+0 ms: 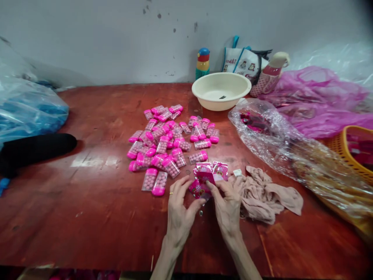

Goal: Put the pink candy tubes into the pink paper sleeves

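Note:
Small flat pink printed packets (198, 189) lie in a little pile before me, overlapping. My left hand (180, 204) curls round the pile's lower left side, its fingertips and thumb against a packet's edges. With thumb and bent fingers, my right hand (226, 204) pinches a packet from the right; the fingers partly cover it. Just beyond is a loose heap of clear bottles with pink caps (161, 144), full of pale pink balls. A crumpled beige cloth (266, 196) lies close by my right hand.
A cream basin (204, 102) stands at the back, before a coloured bottle (203, 64) and a white bag (243, 62). Clear plastic wrap (268, 144), pink plastic bags (320, 93) and a yellow basket (339, 142) fill the right. Leftward are a blue-filled bag (32, 109) and a black object (40, 149).

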A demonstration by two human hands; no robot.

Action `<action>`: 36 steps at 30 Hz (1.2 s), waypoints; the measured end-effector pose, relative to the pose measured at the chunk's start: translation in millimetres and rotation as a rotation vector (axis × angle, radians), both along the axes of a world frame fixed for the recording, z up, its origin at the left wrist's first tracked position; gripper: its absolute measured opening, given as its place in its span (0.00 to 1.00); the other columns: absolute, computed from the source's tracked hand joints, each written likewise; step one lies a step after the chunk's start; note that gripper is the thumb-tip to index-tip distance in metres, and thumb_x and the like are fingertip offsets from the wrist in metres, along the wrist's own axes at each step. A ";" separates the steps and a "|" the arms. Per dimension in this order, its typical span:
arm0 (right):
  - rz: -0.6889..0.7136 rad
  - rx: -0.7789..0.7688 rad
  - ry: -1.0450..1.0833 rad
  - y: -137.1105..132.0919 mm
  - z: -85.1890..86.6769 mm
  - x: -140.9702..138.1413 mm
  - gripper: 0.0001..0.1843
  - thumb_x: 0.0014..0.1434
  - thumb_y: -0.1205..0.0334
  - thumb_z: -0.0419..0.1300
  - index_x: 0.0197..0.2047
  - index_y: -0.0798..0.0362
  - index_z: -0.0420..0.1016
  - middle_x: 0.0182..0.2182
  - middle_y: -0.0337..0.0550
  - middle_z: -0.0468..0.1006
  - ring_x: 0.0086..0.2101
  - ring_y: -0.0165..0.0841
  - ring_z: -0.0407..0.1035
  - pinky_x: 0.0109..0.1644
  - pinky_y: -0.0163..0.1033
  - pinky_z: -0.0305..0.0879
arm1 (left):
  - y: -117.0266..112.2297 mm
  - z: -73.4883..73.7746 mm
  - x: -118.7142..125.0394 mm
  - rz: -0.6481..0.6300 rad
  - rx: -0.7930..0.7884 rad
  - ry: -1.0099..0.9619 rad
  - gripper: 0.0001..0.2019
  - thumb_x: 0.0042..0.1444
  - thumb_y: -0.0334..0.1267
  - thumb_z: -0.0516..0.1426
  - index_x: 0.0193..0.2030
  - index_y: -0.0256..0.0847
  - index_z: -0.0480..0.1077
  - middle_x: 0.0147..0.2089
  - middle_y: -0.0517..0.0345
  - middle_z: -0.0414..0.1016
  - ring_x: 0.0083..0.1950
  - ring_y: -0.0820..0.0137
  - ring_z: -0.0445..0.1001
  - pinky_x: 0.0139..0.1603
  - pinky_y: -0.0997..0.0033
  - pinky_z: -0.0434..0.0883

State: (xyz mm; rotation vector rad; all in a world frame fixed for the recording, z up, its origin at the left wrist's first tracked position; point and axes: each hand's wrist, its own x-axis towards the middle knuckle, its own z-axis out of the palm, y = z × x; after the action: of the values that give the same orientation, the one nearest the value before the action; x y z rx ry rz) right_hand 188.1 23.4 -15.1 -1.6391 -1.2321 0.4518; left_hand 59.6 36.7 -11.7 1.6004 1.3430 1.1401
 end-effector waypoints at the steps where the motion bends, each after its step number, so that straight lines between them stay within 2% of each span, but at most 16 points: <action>1: 0.035 -0.026 0.029 -1.1 3.9 -0.8 0.12 0.60 0.60 0.55 0.27 0.54 0.72 0.23 0.38 0.71 0.27 0.32 0.65 0.31 0.37 0.64 | 1.0 5.8 0.3 0.001 -0.097 -0.162 0.19 0.49 0.38 0.62 0.50 0.41 0.71 0.53 0.47 0.72 0.54 0.58 0.68 0.55 0.58 0.64; 4: 0.127 -0.077 0.085 -4.4 14.8 -6.5 0.14 0.60 0.61 0.56 0.23 0.53 0.69 0.22 0.36 0.68 0.25 0.30 0.63 0.28 0.33 0.61 | 6.8 19.7 4.1 -0.001 -0.427 -0.626 0.15 0.50 0.38 0.61 0.45 0.38 0.74 0.41 0.49 0.78 0.41 0.64 0.75 0.44 0.65 0.70; 7: 0.185 -0.091 0.103 -5.9 19.0 -12.8 0.13 0.59 0.64 0.56 0.22 0.53 0.69 0.22 0.36 0.68 0.27 0.31 0.63 0.30 0.34 0.59 | 13.9 20.5 8.7 0.085 -0.522 -0.779 0.06 0.44 0.34 0.64 0.31 0.35 0.76 0.29 0.57 0.77 0.31 0.71 0.73 0.38 0.72 0.70; 9: 0.192 -0.093 0.110 -5.6 15.7 -15.6 0.12 0.59 0.66 0.55 0.24 0.52 0.72 0.24 0.37 0.69 0.29 0.32 0.63 0.32 0.35 0.59 | 17.3 14.4 10.6 0.155 -0.497 -0.761 0.05 0.42 0.34 0.65 0.25 0.36 0.75 0.24 0.61 0.75 0.27 0.76 0.70 0.33 0.77 0.68; 13: 0.144 -0.113 0.158 -4.8 1.9 -16.8 0.10 0.59 0.64 0.54 0.34 0.51 0.77 0.27 0.41 0.72 0.30 0.34 0.65 0.34 0.37 0.60 | 19.7 2.4 12.6 0.246 -0.467 -0.701 0.07 0.38 0.33 0.67 0.20 0.35 0.73 0.19 0.65 0.71 0.22 0.79 0.65 0.26 0.80 0.63; 15: 0.116 -0.128 0.207 -4.2 -2.5 -15.5 0.10 0.59 0.63 0.55 0.39 0.52 0.77 0.31 0.44 0.75 0.32 0.35 0.67 0.36 0.38 0.62 | 19.7 0.3 13.0 0.260 -0.462 -0.681 0.08 0.37 0.33 0.67 0.20 0.35 0.72 0.18 0.66 0.70 0.20 0.80 0.62 0.23 0.80 0.61; 17: 0.103 -0.150 0.274 -2.7 -3.2 -13.3 0.10 0.59 0.61 0.56 0.39 0.54 0.77 0.33 0.45 0.77 0.33 0.36 0.69 0.39 0.40 0.64 | 19.3 -0.5 12.7 0.254 -0.465 -0.676 0.08 0.38 0.33 0.67 0.20 0.35 0.71 0.17 0.66 0.69 0.19 0.80 0.60 0.22 0.81 0.59; 21: 0.184 -0.216 0.442 1.1 1.4 -10.0 0.13 0.56 0.55 0.60 0.40 0.56 0.74 0.32 0.45 0.79 0.32 0.36 0.72 0.35 0.38 0.68 | 17.9 -3.5 9.5 0.242 -0.462 -0.689 0.07 0.42 0.34 0.65 0.22 0.35 0.72 0.20 0.64 0.71 0.22 0.79 0.64 0.25 0.79 0.62; 24: 0.225 -0.245 0.501 1.0 4.3 -11.2 0.14 0.55 0.53 0.61 0.36 0.57 0.73 0.26 0.42 0.77 0.27 0.33 0.71 0.29 0.35 0.67 | 15.9 -5.5 6.9 0.244 -0.441 -0.693 0.08 0.43 0.35 0.65 0.22 0.36 0.70 0.21 0.65 0.71 0.23 0.78 0.66 0.27 0.79 0.64; 27: 0.209 -0.236 0.467 -2.2 6.5 -15.2 0.15 0.59 0.53 0.56 0.28 0.56 0.72 0.21 0.37 0.71 0.23 0.28 0.63 0.27 0.32 0.60 | 12.9 -3.1 5.3 0.253 -0.412 -0.676 0.09 0.43 0.34 0.65 0.22 0.37 0.68 0.21 0.67 0.70 0.23 0.79 0.66 0.27 0.80 0.65; 29: 0.195 -0.217 0.403 -4.4 8.3 -17.8 0.16 0.61 0.55 0.54 0.27 0.56 0.72 0.20 0.36 0.66 0.22 0.27 0.59 0.26 0.32 0.55 | 11.2 1.0 3.4 0.261 -0.391 -0.659 0.08 0.42 0.33 0.66 0.28 0.38 0.71 0.24 0.66 0.72 0.27 0.78 0.69 0.30 0.79 0.66; 32: 0.201 -0.181 0.301 -5.4 10.9 -20.3 0.14 0.61 0.59 0.54 0.26 0.55 0.72 0.22 0.37 0.65 0.24 0.29 0.57 0.29 0.34 0.51 | 10.7 7.4 -2.8 0.219 -0.324 -0.577 0.14 0.42 0.31 0.66 0.37 0.41 0.73 0.31 0.63 0.75 0.33 0.75 0.72 0.35 0.77 0.68; 36: 0.268 -0.152 0.244 -3.0 11.9 -20.5 0.14 0.61 0.61 0.54 0.25 0.54 0.70 0.23 0.38 0.66 0.27 0.31 0.58 0.33 0.35 0.50 | 12.3 9.3 -17.3 0.088 -0.253 -0.444 0.03 0.45 0.31 0.64 0.27 0.38 0.74 0.29 0.60 0.73 0.32 0.73 0.70 0.34 0.76 0.67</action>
State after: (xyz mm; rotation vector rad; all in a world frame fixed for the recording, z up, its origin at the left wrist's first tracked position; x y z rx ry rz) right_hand 167.5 20.4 -3.2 -1.4949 -1.2595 0.9052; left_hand 42.3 49.1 -2.4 1.0402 1.2099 1.2342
